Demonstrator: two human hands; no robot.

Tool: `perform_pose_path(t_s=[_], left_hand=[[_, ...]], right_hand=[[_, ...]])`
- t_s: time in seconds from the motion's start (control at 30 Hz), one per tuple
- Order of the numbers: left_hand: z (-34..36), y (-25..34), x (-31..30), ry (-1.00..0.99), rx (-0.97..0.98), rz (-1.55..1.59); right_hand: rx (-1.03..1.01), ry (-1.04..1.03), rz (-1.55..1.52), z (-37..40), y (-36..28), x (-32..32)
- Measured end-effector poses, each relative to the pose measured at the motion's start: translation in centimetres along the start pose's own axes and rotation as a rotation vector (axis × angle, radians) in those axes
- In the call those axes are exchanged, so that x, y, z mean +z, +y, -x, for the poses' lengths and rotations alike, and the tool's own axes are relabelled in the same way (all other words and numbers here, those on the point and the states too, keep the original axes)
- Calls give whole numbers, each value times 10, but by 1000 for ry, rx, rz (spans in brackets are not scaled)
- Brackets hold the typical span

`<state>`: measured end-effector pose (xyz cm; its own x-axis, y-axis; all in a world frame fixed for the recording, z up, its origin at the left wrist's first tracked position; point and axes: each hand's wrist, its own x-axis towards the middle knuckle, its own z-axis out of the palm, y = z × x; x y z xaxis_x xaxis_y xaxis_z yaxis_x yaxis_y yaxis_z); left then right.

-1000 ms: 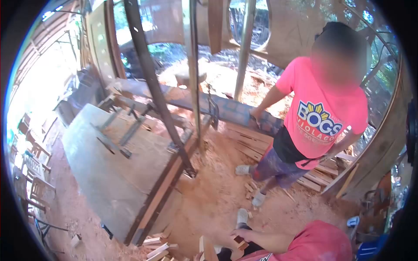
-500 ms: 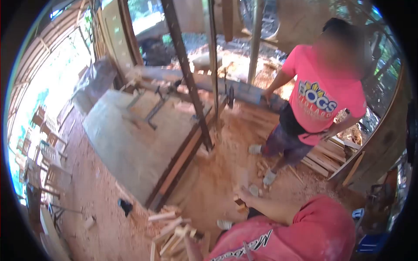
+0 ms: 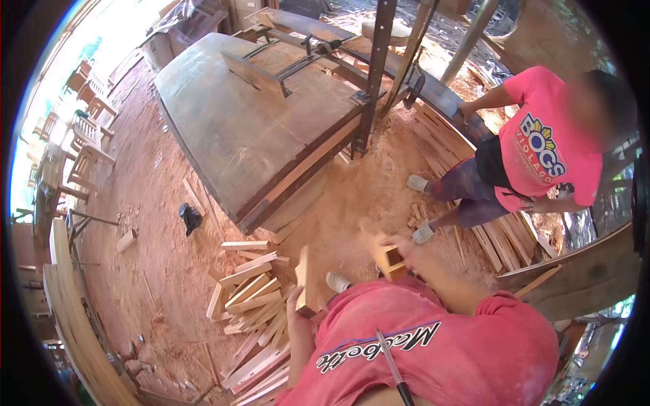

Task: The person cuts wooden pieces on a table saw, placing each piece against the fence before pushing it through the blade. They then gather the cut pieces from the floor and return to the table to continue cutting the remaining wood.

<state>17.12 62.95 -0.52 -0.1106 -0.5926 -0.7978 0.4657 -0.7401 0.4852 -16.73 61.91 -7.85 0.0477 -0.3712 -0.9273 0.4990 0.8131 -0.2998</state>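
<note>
My left hand (image 3: 296, 306) is closed round a short wooden piece (image 3: 306, 281), held nearly upright in front of my red shirt. In my right hand (image 3: 406, 256) are wooden pieces (image 3: 391, 262) with dark end faces, slightly blurred by motion. Just beyond my left hand, a loose pile of cut wood sticks (image 3: 254, 291) lies on the sawdust-covered ground. A pen (image 3: 393, 365) hangs at my shirt front.
A large saw table (image 3: 264, 115) stands ahead, with a metal post (image 3: 374, 74) at its right edge. A person in a pink shirt (image 3: 542, 142) stands to the right, near stacked boards (image 3: 497, 240). Wooden chairs (image 3: 84, 135) line the left side; long planks (image 3: 84, 331) lean nearer.
The view has turned and tilted. My left hand has come up from the wood pile with a piece in it. My right hand still holds its pieces.
</note>
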Motion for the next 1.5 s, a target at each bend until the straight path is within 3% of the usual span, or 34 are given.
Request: perform_pose_path(t_s=[0.03,0.1,0.17,0.27,0.3,0.37,0.43,0.53,0.6,0.63,0.7,0.8,0.87,0.9,0.97,1.03,1.1,1.13,1.27,1.33,1.37,1.43,1.47,1.5], left_hand=[[11,3,-6,92,-1,115],[-32,-8,-60,180,1,225],[-73,-18,-123,251,126,328],[-48,22,-104,467,531,236],[-43,38,-96,544,666,192],[-35,74,-72,518,883,155],[-40,108,-48,431,941,89],[-31,153,41,260,1010,-49],[-69,165,77,157,991,-28],[-72,178,108,40,934,-108],[-105,183,177,2,939,-70],[-125,205,296,-141,911,-75],[-179,216,343,192,1374,-472],[-198,225,359,209,1369,-469],[-231,242,383,493,1156,-510],[-252,248,394,511,1170,-549],[-265,238,404,507,1387,-840],[-266,233,404,542,1391,-947],[-258,219,398,481,1198,-1053],[-253,225,392,633,1271,-1208],[-257,225,387,635,1269,-1202],[-270,222,372,411,990,-1208],[-275,222,366,415,995,-1199],[-279,221,361,296,923,-1123]], right_hand=[[41,5,28,20,-10,-11],[-73,15,64,55,-25,-33],[-381,-246,184,106,-42,-35],[-666,-365,155,156,-65,-28],[-668,-369,160,162,-75,-23],[-869,-362,221,167,-104,-11],[-922,-342,274,157,-143,4],[-1024,-378,300,122,-212,30],[-1053,-467,347,101,-259,53],[-1055,-493,351,84,-278,60],[-946,-548,206,43,-320,76],[-981,-458,323,2,-381,104],[-1039,-255,465,-43,-412,112],[-1029,-265,475,-53,-424,115],[-1124,55,771,-67,-446,121],[-1061,38,703,-74,-456,120],[-1117,52,887,-78,-464,115],[-1286,181,1082,-89,-460,114],[-1159,332,1171,-78,-440,122],[-1270,334,1198,-93,-440,124],[-1271,333,1204,-97,-439,123],[-1198,367,1329,-86,-439,130],[-1206,367,1335,-81,-434,134],[-1254,478,1355,-75,-424,137]])
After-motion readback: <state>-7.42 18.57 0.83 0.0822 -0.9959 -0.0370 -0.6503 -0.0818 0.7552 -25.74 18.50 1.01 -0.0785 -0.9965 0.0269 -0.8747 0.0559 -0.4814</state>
